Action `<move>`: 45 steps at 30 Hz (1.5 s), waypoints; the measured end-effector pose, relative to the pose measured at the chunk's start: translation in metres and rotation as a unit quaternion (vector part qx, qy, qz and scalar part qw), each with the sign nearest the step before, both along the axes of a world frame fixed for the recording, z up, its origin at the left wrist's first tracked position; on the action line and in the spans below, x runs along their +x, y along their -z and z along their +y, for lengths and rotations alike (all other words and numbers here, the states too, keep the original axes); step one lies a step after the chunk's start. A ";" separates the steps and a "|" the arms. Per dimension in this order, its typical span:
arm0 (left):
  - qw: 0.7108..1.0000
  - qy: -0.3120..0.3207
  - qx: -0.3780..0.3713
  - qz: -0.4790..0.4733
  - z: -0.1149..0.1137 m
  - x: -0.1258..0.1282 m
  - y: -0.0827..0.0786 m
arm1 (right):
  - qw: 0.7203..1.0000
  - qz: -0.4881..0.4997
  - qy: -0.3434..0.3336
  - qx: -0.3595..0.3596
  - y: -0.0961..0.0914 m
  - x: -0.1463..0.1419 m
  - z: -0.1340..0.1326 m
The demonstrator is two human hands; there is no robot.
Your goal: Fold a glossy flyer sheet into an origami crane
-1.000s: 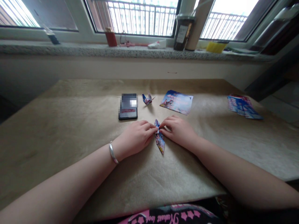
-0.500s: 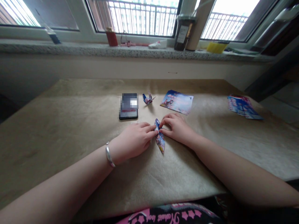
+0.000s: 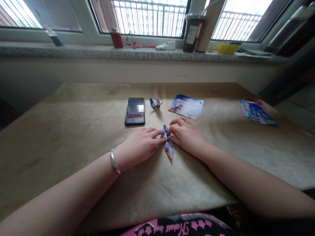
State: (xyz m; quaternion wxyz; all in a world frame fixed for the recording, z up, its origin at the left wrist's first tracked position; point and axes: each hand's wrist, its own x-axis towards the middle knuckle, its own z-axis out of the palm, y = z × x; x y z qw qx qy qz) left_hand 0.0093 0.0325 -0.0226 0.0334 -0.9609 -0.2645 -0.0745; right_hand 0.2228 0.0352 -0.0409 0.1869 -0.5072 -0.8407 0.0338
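A narrow, pointed piece of folded paper [image 3: 168, 151], printed blue with a colourful pattern, lies on the table between my hands. From the left, my left hand [image 3: 137, 146] grips its middle with thumb and fingertips. My right hand [image 3: 185, 134] pinches the opposite edge, fingers curled. The paper's lower point sticks out towards me, while fingertips cover part of its middle. Just beyond stands a small folded paper crane [image 3: 156, 104] in similar printed paper.
A phone [image 3: 135, 113] lies left of the crane. A stack of printed paper sheets [image 3: 186, 106] sits behind my right hand, with another fanned pile [image 3: 258, 112] far right. Along the windowsill [image 3: 147, 55] stand a red container [image 3: 116, 38], a dark jar [image 3: 192, 34] and a yellow object [image 3: 228, 48].
Hardly anything differs. My left hand has shifted very slightly up and left, and both hands stay on the folded paper. The view has tilted a touch.
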 end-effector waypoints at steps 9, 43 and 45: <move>0.998 0.042 -0.037 -0.004 0.017 -0.016 0.008 | 0.997 0.030 0.031 -0.059 0.015 0.003 0.007; 0.997 0.043 -0.055 -0.041 0.017 -0.011 0.003 | 0.996 0.030 0.030 -0.084 0.007 0.006 0.009; 0.995 0.050 -0.060 -0.062 0.020 -0.011 0.006 | 0.996 0.032 0.029 -0.079 0.007 0.006 0.008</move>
